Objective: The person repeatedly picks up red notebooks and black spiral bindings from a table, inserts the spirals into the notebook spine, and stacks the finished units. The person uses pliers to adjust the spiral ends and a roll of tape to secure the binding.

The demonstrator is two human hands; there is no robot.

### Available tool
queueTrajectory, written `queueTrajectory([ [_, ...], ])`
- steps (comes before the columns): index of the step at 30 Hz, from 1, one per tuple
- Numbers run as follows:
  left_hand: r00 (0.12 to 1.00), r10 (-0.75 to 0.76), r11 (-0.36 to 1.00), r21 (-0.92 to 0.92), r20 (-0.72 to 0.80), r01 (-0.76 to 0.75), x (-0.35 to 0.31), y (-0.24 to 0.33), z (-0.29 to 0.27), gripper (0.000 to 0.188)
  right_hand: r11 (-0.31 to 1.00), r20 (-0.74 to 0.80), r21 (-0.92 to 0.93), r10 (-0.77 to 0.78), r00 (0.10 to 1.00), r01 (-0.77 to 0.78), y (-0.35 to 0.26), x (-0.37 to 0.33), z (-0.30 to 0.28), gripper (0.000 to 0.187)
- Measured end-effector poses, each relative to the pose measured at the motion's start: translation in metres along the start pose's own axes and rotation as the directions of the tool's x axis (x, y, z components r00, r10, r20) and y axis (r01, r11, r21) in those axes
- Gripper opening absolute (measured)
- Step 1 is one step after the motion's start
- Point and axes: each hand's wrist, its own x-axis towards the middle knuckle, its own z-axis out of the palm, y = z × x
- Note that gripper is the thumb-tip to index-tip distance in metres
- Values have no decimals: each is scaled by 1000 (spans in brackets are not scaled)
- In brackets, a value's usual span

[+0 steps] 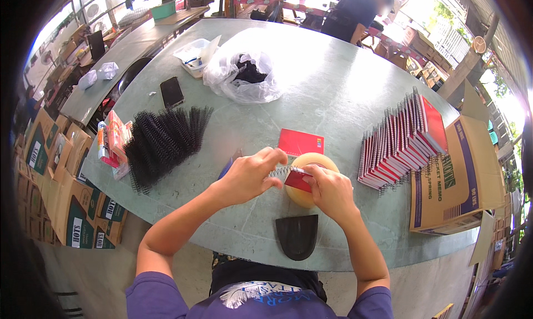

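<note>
My right hand (333, 191) grips a small red memo pad (298, 180) between thumb and fingers. A black spiral coil (282, 171) runs along the pad's upper edge and out to the left. At the coil's free end, the fingers of my left hand (252, 173) are curled round it, thumb below. Beneath the pad lies a pale yellow disc (302, 198), like a roll of tape. Just beyond it a red memo cover (300, 142) lies flat. A blue object (226, 167), partly hidden, sits beside my left hand.
Many black coils (166, 144) are heaped left; a row of bound red memo pads (397, 144) stands right, beside an open carton (447, 180). A black D-shaped piece (297, 238), phone (171, 91), plastic bag (241, 77) and tub (194, 58) share the table. Another person (355, 14) is beyond.
</note>
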Motion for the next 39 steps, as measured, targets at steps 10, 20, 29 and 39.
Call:
queueTrajectory([
  [10,992,111,992,-56,-62,-114,11,-13,9,21,998,1,20,-53,999,53,3,1,-2,17],
  [20,951,296,847,484,-88,-219,-24,24,61,41,993,45,22,118,992,-119,10,0,-9,16],
  [29,985,-108,940,-309,135,145,-54,36,67,39,234,103,950,384,918,-205,63,-35,25,24],
  [39,879,152,981,174,-452,-80,-17,44,-6,52,398,-1,905,349,937,-147,48,-44,25,25],
])
